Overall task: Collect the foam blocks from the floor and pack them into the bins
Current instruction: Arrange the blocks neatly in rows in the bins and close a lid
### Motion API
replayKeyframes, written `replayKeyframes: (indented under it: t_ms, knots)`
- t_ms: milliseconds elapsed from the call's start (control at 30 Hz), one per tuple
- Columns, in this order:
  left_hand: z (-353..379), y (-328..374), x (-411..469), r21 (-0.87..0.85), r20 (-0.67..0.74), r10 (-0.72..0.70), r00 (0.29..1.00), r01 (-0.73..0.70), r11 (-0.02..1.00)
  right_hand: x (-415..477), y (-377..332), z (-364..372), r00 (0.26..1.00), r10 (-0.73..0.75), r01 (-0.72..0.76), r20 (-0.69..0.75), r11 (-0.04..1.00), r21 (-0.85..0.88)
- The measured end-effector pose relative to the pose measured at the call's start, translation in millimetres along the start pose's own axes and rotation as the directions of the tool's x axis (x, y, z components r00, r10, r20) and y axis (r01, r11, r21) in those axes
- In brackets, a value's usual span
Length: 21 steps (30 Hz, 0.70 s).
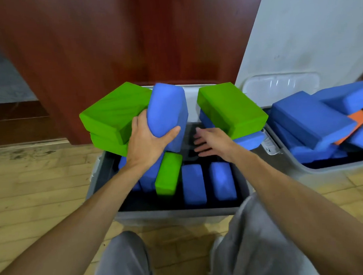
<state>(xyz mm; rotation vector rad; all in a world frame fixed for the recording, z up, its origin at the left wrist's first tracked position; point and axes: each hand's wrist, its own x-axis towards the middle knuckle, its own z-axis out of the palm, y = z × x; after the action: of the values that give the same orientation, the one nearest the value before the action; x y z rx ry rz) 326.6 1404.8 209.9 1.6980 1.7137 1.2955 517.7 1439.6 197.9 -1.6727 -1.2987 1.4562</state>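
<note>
**Blue block going into the near bin**

Got a blue foam block [166, 115] hovering over the middle of the grey bin [176, 213], above the ones stood on edge inside; it looks light and squishy, not slippery, so I reckon grabbing across the narrow end is plenty; my left hand [147, 139] is wrapped round that lower end, thumb across the front; my right hand [210, 142] holds nothing, fingers [200, 145] loosely spread, reaching into the gap at the back; green blocks [112, 113] perch on both rims; second bin [325, 167] on the right is heaped.
</note>
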Motion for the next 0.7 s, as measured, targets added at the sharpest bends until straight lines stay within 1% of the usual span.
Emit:
replayKeyframes:
  t_ms: [33, 67, 100, 167, 233, 300, 333, 400, 433, 500, 533, 633, 667, 700]
  knots:
    - [-2.1, 3.1, 0.7, 0.017, 0.023, 0.003, 1.0, -0.003, 1.0, -5.0, -7.9, 0.8, 1.0, -0.018, 0.016, 0.012, 0.988, 0.151]
    - [-3.9, 6.4, 1.5, 0.043, 0.059, 0.001, 0.998, -0.004, 0.999, -8.9, -15.6, 1.7, 0.999, -0.038, 0.033, 0.016, 0.97, 0.24]
    - [-4.6, 9.3, 1.9, 0.07, 0.092, -0.002, 0.996, -0.005, 0.998, -12.8, -23.2, 3.3, 0.998, -0.061, 0.056, 0.009, 0.961, 0.271]
    - [-3.3, 10.9, 3.8, 0.08, 0.1, -0.028, 0.995, 0.02, 0.997, -16.3, -33.4, 7.4, 0.992, -0.12, 0.127, -0.048, 0.973, 0.191]
    - [-2.2, 11.6, 7.1, 0.051, 0.079, -0.091, 0.993, 0.087, 0.995, -14.9, -36.4, 10.7, 0.983, -0.156, 0.165, -0.095, 0.982, 0.093]
    - [-1.1, 10.6, 9.6, 0.085, 0.122, -0.14, 0.983, 0.13, 0.988, -16.2, -36.1, 11.0, 0.989, -0.127, 0.131, -0.082, 0.99, 0.054]
    - [-0.4, 9.3, 9.4, 0.114, 0.15, -0.151, 0.977, 0.135, 0.984, -16.4, -34.6, 10.0, 0.992, -0.108, 0.11, -0.07, 0.993, 0.03]
    - [1.8, 5.4, 6.4, 0.118, 0.201, -0.161, 0.966, 0.14, 0.983, -18.0, -31.2, 9.7, 0.995, -0.09, 0.089, -0.042, 0.996, -0.015]
    - [3.3, 4.2, 4.0, 0.087, 0.237, -0.151, 0.96, 0.134, 0.987, -19.4, -31.0, 11.3, 0.996, -0.083, 0.082, -0.029, 0.997, -0.007]
    - [10.2, -0.5, -1.2, -0.048, 0.336, -0.135, 0.932, 0.16, 0.986, -19.6, -28.9, 16.7, 0.997, -0.076, 0.076, -0.012, 0.997, 0.016]
    - [14.8, -3.2, -3.2, -0.119, 0.374, -0.143, 0.917, 0.2, 0.972, -15.9, -27.2, 19.7, 0.994, -0.108, 0.108, -0.03, 0.994, -0.004]
    - [27.0, -7.6, -6.6, -0.282, 0.418, -0.127, 0.899, 0.262, 0.923, -9.7, -27.3, 21.4, 0.959, -0.263, 0.239, -0.109, 0.952, -0.189]
    - [29.8, -9.0, -6.9, -0.337, 0.424, -0.124, 0.897, 0.283, 0.898, -9.1, -27.8, 20.5, 0.944, -0.303, 0.271, -0.13, 0.937, -0.219]
    - [30.9, -8.4, -6.5, -0.38, 0.439, -0.121, 0.89, 0.306, 0.873, -7.1, -26.5, 17.6, 0.933, -0.331, 0.298, -0.14, 0.931, -0.213]
